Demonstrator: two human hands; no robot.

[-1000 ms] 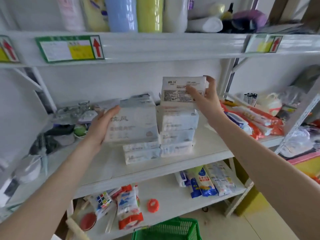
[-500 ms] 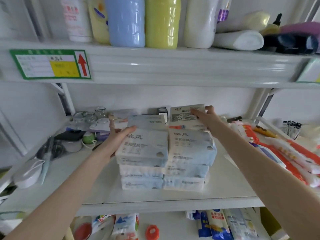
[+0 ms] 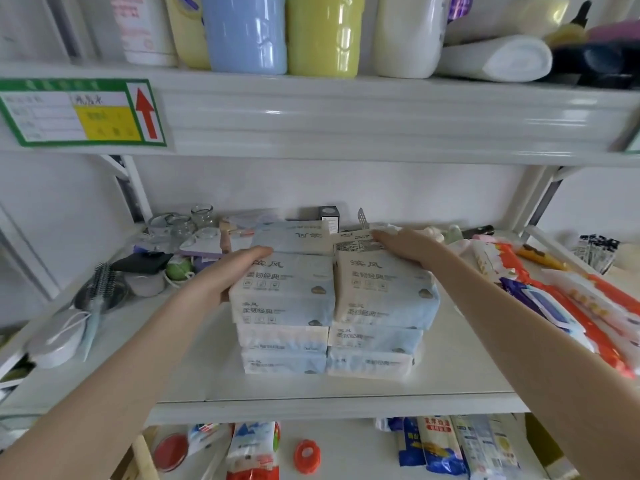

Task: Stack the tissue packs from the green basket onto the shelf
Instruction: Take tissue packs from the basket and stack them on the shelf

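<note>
Two stacks of pale blue and white tissue packs stand side by side on the white middle shelf point(image 3: 467, 358). My left hand point(image 3: 235, 268) grips the left end of the top pack of the left stack point(image 3: 287, 275), thumb on top. My right hand point(image 3: 405, 245) lies palm down on the top pack of the right stack point(image 3: 384, 277), fingers over its far edge. Both top packs lie flat on their stacks. The green basket is out of view.
A hairbrush point(image 3: 100, 289), glass jars point(image 3: 183, 223) and small items crowd the shelf's left side. Orange and white packets point(image 3: 571, 306) fill the right. The upper shelf edge point(image 3: 346, 123) hangs close above, with tall bottles point(image 3: 246, 32) on it. More packets lie on the lower shelf.
My right hand has lowered its upright pack flat onto the right stack. My left hand has settled its pack on the left stack. The view rose, and the green basket left it.
</note>
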